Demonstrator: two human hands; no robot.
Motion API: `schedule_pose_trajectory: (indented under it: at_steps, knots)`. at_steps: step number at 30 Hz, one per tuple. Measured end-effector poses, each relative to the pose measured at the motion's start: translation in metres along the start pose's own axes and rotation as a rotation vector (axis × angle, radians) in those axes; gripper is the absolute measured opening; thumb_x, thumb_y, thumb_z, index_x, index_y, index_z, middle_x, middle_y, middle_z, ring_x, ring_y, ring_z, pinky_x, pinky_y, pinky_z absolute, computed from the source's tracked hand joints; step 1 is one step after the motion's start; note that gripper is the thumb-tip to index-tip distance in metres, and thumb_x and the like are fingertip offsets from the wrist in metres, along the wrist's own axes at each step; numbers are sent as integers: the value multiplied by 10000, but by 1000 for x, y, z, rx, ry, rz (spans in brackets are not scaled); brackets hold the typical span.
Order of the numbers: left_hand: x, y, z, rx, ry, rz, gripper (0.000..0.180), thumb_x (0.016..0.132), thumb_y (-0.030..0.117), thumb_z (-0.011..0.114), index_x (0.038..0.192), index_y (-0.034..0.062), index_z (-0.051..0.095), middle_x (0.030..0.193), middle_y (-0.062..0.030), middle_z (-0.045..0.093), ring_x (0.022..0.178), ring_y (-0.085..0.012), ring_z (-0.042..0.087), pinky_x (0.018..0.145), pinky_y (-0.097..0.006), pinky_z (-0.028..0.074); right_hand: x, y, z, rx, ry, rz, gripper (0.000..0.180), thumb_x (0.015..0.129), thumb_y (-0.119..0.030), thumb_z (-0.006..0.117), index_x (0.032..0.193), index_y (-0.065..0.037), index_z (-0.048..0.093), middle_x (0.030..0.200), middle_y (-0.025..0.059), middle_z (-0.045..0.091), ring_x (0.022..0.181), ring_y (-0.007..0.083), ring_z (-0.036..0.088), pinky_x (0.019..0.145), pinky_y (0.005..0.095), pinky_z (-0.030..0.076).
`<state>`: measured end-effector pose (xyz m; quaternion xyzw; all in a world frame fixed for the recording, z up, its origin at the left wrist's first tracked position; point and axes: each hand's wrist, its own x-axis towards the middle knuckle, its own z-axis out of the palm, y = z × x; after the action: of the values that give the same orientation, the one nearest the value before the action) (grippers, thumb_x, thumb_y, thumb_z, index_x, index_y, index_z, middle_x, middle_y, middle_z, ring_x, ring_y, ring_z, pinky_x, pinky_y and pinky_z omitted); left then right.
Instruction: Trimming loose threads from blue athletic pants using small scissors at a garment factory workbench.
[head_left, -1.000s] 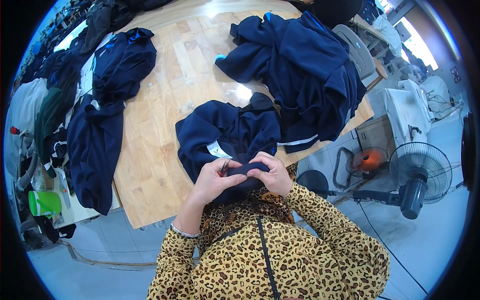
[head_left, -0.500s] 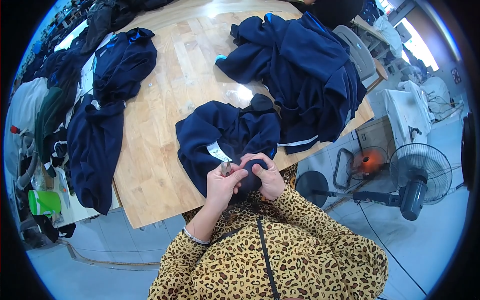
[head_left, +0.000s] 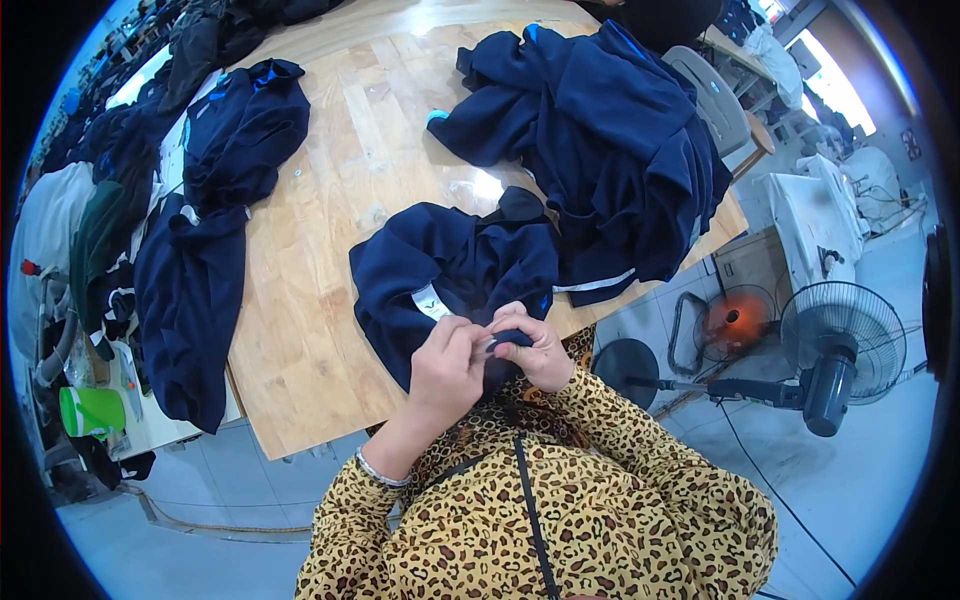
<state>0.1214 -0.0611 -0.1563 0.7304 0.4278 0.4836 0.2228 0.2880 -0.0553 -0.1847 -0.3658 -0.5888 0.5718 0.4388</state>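
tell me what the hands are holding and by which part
Both hands, left hand and right hand, pinch a bunched edge of the dark navy fabric garment at the wooden table's near edge.

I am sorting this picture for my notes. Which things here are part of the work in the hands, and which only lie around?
In the work:
- left hand
- right hand
- navy garment, a fold pinched between both hands
- its white label

Lying about:
- big navy pile
- navy clothes at the table's left edge
- wooden table
- floor fan
- glowing heater
- green cup
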Motion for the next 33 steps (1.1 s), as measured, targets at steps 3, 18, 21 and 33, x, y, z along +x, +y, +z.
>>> schedule_pose_trajectory:
  at_steps: [3, 18, 21, 33]
  knots:
    - [0, -1, 6, -85, 25, -48, 103, 794, -49, 570, 858, -3, 504, 790, -126, 521, 617, -268, 524, 540, -290, 435, 0, 1, 2, 31, 17, 4, 196, 767, -131, 699, 930, -41, 640, 918, 25, 511, 938, 156, 447, 876, 273, 342]
    - [0, -7, -11, -529, -120, -415, 57, 878, 61, 560, 848, 14, 553, 726, 7, 499, 561, -64, 453, 473, -210, 363, 3, -4, 2, -25, 9, 13, 218, 779, -162, 695, 934, -30, 618, 970, 33, 566, 956, 164, 457, 897, 289, 351]
    - [6, -9, -24, -1355, 34, -782, 42, 896, 73, 527, 922, 41, 522, 717, 8, 484, 528, -23, 381, 429, -170, 294, 8, -13, 2, -154, 22, -92, 235, 776, -173, 698, 933, -31, 596, 986, 50, 531, 951, 181, 479, 884, 300, 366]
    - [53, 15, -107, -926, -131, -435, 422, 793, -8, 631, 1181, 33, 472, 780, 27, 506, 658, -31, 463, 567, -143, 356, 76, -87, -17, -35, -792, 192, 628, 752, -369, 727, 1178, 15, 470, 1082, 89, 570, 989, 156, 527, 868, 286, 425]
